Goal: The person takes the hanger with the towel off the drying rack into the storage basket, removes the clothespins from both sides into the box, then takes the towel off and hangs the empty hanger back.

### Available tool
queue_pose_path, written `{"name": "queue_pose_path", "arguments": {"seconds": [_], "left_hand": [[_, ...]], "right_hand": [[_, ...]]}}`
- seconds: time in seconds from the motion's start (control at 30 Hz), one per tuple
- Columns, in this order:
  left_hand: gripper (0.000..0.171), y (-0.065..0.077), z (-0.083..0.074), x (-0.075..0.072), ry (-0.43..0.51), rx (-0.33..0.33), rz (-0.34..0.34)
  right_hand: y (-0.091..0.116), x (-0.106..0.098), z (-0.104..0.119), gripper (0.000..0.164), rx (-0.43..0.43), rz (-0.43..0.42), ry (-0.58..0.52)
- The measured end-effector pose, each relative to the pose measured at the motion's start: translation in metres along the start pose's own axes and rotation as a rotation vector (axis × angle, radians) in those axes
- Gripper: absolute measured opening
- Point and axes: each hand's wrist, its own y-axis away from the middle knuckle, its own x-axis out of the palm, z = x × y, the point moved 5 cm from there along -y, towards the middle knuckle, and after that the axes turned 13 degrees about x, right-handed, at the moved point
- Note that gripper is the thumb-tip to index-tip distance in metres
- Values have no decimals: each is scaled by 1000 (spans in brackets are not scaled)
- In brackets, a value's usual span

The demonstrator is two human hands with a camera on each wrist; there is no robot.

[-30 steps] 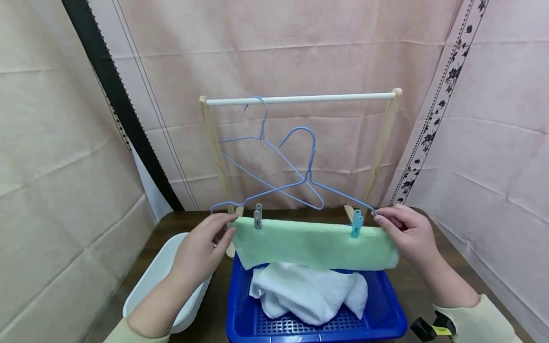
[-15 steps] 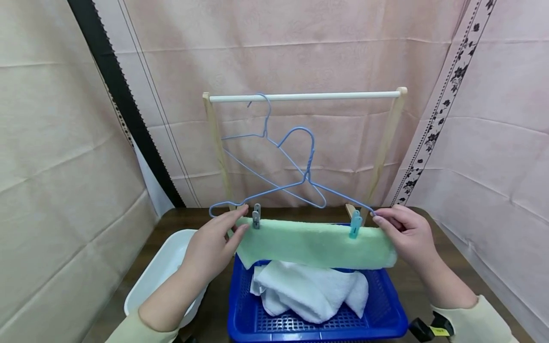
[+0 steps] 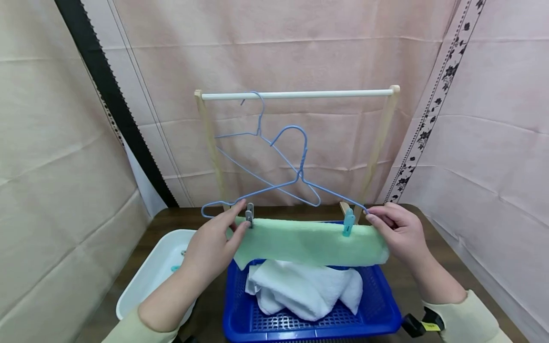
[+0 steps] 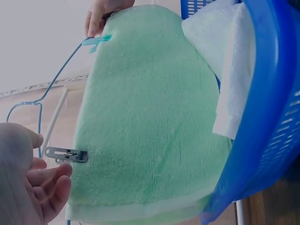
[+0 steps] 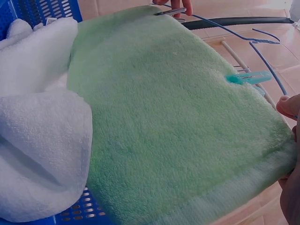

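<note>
A light green towel (image 3: 309, 243) hangs from a blue wire hanger (image 3: 274, 188). One grey clothespin (image 3: 249, 214) and one teal clothespin (image 3: 349, 223) clip its top edge. My right hand (image 3: 401, 233) pinches the hanger's right end, beside the towel's corner. My left hand (image 3: 214, 243) is at the towel's left end, index finger up by the hanger wire. In the left wrist view, thumb and fingers of the left hand (image 4: 33, 178) lie loosely on either side of the grey clothespin (image 4: 68, 154), not closed on it. Part of the towel's left end is hidden behind this hand.
Below the towel stands a blue basket (image 3: 309, 333) with a white towel (image 3: 306, 290) in it. To the left is a white tray (image 3: 143, 276) holding small clothespins. Behind stands a rack with a white rail (image 3: 317, 94), where another blue hanger (image 3: 259, 114) hangs.
My left hand has moved right and up along the towel's edge, from its corner to the grey clothespin. My right hand keeps its pinch on the hanger. The view shifts slightly.
</note>
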Motion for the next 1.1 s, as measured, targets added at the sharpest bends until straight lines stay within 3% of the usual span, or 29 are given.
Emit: {"name": "queue_pose_path", "arguments": {"seconds": [0.27, 1.1], "left_hand": [[51, -1, 1, 3, 61, -44, 35], [37, -2, -1, 2, 57, 10, 19]], "right_hand": [[0, 2, 1, 25, 14, 4, -10], [0, 3, 0, 22, 7, -11, -11]]}}
